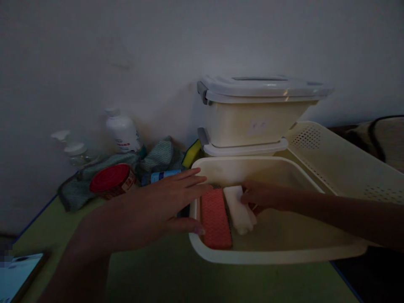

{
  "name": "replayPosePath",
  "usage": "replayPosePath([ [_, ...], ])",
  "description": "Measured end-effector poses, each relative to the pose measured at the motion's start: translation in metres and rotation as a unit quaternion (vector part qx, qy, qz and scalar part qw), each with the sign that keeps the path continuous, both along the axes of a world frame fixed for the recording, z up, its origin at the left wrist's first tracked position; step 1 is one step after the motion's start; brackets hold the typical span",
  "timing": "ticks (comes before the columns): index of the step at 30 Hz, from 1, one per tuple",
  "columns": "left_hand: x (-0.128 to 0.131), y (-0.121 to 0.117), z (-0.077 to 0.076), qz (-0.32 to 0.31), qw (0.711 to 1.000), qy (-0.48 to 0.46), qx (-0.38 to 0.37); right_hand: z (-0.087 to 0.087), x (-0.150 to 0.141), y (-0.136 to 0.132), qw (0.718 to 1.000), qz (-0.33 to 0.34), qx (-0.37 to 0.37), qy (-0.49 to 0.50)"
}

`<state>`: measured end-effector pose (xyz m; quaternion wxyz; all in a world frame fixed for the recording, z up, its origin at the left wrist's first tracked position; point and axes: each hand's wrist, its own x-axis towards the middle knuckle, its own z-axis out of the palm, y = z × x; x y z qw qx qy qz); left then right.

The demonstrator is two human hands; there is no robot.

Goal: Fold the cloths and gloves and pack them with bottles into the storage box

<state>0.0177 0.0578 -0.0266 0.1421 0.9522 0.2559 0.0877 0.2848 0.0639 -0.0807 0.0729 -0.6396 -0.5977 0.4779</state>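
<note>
A cream plastic basin (268,257) stands on the green tabletop. Inside, at its left end, lies a pink textured sponge-like block (217,221), with a dark mesh edge showing beside it. My right hand (260,195) reaches in from the right and has its fingers closed around the side of a white folded cloth (238,208), just right of the pink block. Over the basin's left rim is my left hand (179,198), fingers stretched out and thumb apart, close to the pink block's left edge. It holds nothing.
Behind the basin, lidded boxes (259,122) are stacked against the wall. A perforated cream basket (347,160) leans at right. Left are a red-lidded tub (110,179), a white bottle (123,130), a pump bottle (75,149), a grey-green cloth (164,155), and a yellow sponge (191,153).
</note>
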Motion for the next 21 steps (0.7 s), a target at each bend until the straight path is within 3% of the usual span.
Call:
replayPosePath([
  [3,-0.0009,0.0004,-0.0031,0.003,1.000,-0.025,-0.011,-0.0033,-0.0029,0.0002,0.993,-0.052,-0.086,0.067],
  [5,-0.0011,0.0005,-0.0054,-0.002,0.999,-0.035,-0.009,-0.0046,-0.0055,0.0004,0.991,-0.054,-0.085,0.083],
  [11,-0.0003,0.0010,-0.0069,-0.004,0.999,-0.045,0.012,-0.0067,-0.0074,0.0049,0.996,-0.043,-0.071,-0.015],
  [14,0.0000,0.0010,-0.0060,-0.014,0.998,-0.056,0.030,-0.0037,-0.0049,0.0033,0.990,0.029,0.030,-0.138],
  [18,0.0001,0.0003,-0.0066,-0.012,0.998,-0.050,0.034,0.0002,-0.0044,-0.0034,0.918,0.163,0.246,-0.263],
  [21,0.0011,-0.0001,-0.0048,-0.004,0.999,-0.032,0.005,0.0017,-0.0082,-0.0050,0.887,0.285,0.276,-0.238],
])
